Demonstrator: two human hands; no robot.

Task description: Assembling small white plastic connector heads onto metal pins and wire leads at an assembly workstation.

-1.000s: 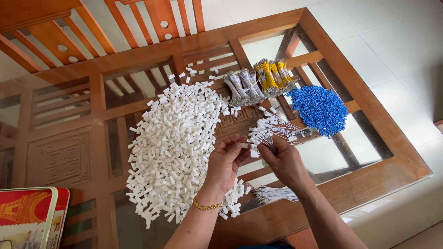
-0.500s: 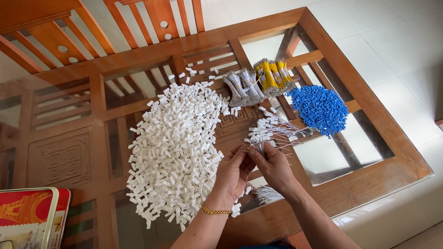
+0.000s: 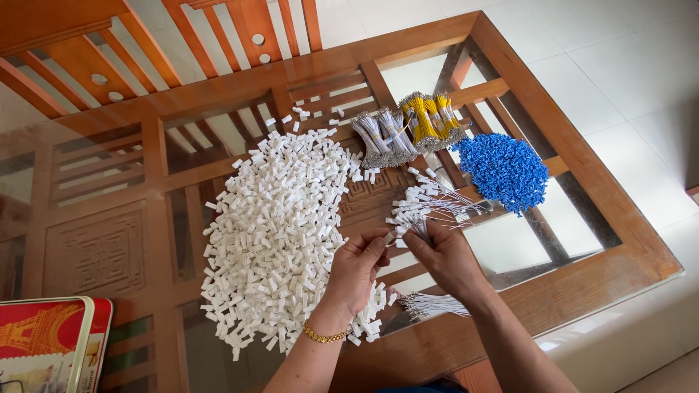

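My left hand (image 3: 359,271), with a gold bracelet at the wrist, pinches a small white plastic piece between thumb and forefinger. My right hand (image 3: 443,256) meets it fingertip to fingertip, holding a thin white wire. Just beyond the fingers lies a fan of white wires with white ends (image 3: 429,205). A big heap of small white plastic pieces (image 3: 280,225) spreads to the left of both hands. A loose bunch of bare white wires (image 3: 435,304) lies under my right forearm.
A glass-topped wooden table (image 3: 597,218) carries everything. At the back lie bundles of white wires (image 3: 380,138) and yellow wires (image 3: 429,120), and a heap of blue plastic pieces (image 3: 505,169). A red tin (image 3: 51,346) sits at the near left corner. A wooden chair (image 3: 218,29) stands beyond.
My two hands have drawn together in front of me, fingertips now meeting over a white piece and a wire. The heaps and bundles have not moved.
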